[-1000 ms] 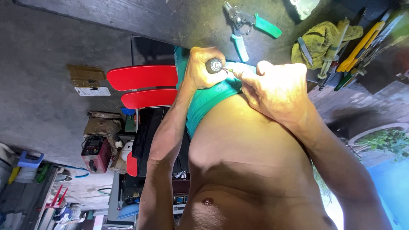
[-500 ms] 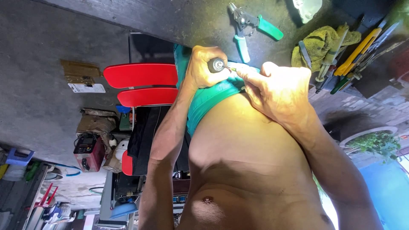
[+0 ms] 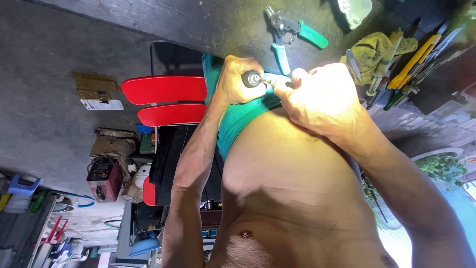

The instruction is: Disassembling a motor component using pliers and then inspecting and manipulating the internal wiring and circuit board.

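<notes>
You have just one view, from the camera on your head, tipped steeply down along your own bare torso, so the scene reads upside down. It sits close: your two hands meet at the edge of the dark workbench (image 3: 208,20) near the top, with the floor showing left.

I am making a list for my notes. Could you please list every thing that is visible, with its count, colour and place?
tool handle: one, dark with metal end, gripped in one hand
pliers: one, green handles, on workbench top centre
rag: one, yellow-green, workbench top right
hand tools: several, yellow and green, beside rag
workbench: one, dark grey, top
slats: two, red, centre left
machine: one, red, lower left
plant: one, green, right
left hand: pinching at the tool's tip
right hand: around tool handle
</notes>
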